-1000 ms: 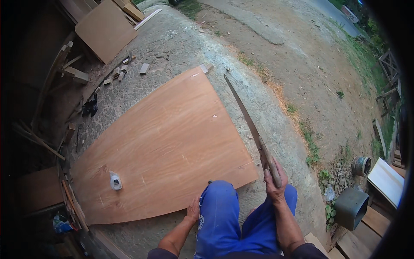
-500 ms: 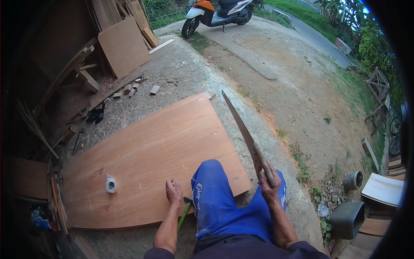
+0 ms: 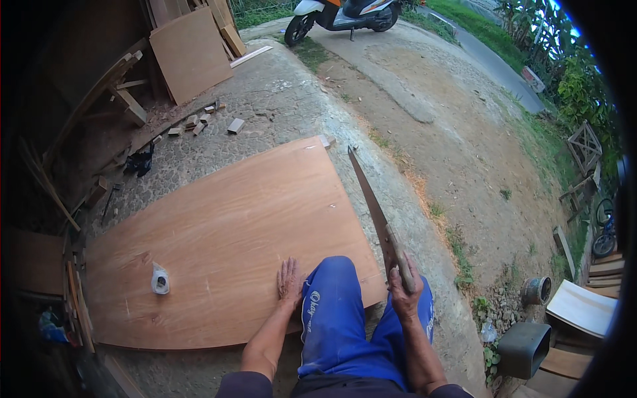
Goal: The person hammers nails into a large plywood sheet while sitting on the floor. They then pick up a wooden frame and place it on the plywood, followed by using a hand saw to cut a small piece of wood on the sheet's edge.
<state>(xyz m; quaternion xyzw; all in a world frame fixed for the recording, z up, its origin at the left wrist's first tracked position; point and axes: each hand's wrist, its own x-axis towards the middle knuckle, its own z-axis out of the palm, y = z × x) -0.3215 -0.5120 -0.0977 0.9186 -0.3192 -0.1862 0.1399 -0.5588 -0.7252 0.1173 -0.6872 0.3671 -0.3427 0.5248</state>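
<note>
A large reddish-brown plywood sheet (image 3: 225, 219) lies flat before me, with my left knee over its near right part. Fingers stretched out, my left hand (image 3: 289, 282) rests on the sheet beside that knee. My right hand (image 3: 405, 292) is wrapped round the wooden handle of a handsaw (image 3: 371, 199). The saw's blade points up and away, past the sheet's right edge. A small white plastic bag (image 3: 160, 278) with something dark in it sits on the left part of the sheet.
Wood offcuts (image 3: 199, 123) and a black plastic bag (image 3: 139, 161) lie on the rough concrete at the far left. Boards (image 3: 192, 53) lean behind them. A scooter (image 3: 342, 18) is parked at the back. A bucket (image 3: 536, 290) and a dark plastic container (image 3: 524, 350) stand at the right.
My left hand has moved forward and right, spreading its fingers onto the sheet. The green-handled tool beside it has gone out of sight. The saw stays in my right hand, tilted similarly.
</note>
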